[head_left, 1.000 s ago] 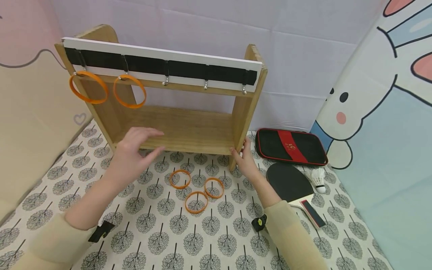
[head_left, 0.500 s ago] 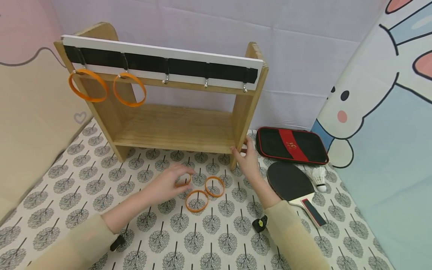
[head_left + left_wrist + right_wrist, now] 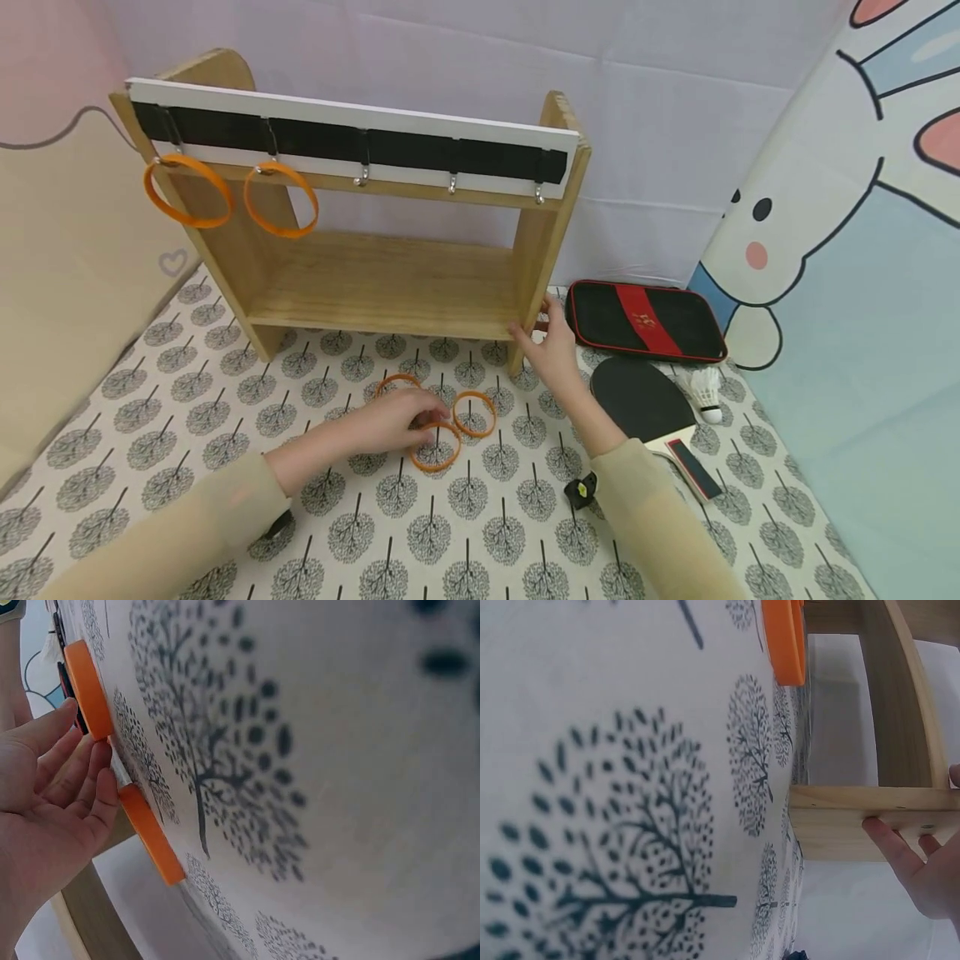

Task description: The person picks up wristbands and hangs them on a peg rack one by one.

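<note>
My left hand (image 3: 401, 418) is at the near orange ring (image 3: 437, 468), thumb and fingers loosely bent by its upper left edge; the ring lies flat. In the left wrist view the fingertips (image 3: 101, 754) are close to an orange ring (image 3: 88, 690); contact is unclear. Two more orange rings lie on the cloth, one to the right (image 3: 475, 435) and one behind the left hand (image 3: 397, 377), partly hidden. My right hand (image 3: 553, 348) grips the right upright of the wooden shelf (image 3: 382, 283), thumb in front and fingers on the outer side.
Several metal hooks line the shelf's black-and-white strip (image 3: 345, 133); orange rings hang from the two leftmost, the first ring (image 3: 187, 221) and second ring (image 3: 281, 229). On the right lie a black-and-red case (image 3: 600, 317), a table tennis paddle (image 3: 637, 400) and a shuttlecock (image 3: 707, 392).
My left hand has come down from in front of the shelf to the rings on the cloth, moving right past the back ring to the near one. The right hand stays on the shelf.
</note>
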The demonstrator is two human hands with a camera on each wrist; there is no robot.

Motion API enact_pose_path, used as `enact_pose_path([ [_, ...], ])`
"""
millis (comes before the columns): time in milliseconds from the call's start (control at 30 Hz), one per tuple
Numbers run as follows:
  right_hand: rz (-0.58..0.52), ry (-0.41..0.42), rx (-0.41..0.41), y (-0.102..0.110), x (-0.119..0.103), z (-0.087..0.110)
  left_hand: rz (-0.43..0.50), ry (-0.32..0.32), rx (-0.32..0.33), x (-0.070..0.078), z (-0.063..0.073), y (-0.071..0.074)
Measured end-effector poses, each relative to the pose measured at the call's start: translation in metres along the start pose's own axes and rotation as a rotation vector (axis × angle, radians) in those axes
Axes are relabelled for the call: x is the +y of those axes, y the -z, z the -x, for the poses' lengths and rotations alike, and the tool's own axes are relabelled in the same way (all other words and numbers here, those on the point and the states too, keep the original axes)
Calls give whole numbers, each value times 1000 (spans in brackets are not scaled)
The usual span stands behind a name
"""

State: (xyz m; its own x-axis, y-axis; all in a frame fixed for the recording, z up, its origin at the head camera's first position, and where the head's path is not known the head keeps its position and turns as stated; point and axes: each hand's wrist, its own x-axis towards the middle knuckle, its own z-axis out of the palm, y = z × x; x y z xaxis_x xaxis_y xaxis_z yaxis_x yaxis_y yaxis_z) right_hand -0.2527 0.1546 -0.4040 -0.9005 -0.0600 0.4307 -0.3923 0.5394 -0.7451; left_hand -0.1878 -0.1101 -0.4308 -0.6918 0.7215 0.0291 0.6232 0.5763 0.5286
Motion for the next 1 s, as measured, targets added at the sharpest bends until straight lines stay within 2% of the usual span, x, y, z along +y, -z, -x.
enact_pose_path([
  [267,0,7,13,-1,2,1,53,-2,-48,-2,-9,0],
  [400,-16,-10,-6,0,2,1,38,-10,-66,-2,-12,0],
  [733,-44,-50,-50,-1,2,1,17,-11,-46,-4,-13,8],
  [1000,-33,-29,-61,-1,0,-3,92,20,-37,1,-13,18],
])
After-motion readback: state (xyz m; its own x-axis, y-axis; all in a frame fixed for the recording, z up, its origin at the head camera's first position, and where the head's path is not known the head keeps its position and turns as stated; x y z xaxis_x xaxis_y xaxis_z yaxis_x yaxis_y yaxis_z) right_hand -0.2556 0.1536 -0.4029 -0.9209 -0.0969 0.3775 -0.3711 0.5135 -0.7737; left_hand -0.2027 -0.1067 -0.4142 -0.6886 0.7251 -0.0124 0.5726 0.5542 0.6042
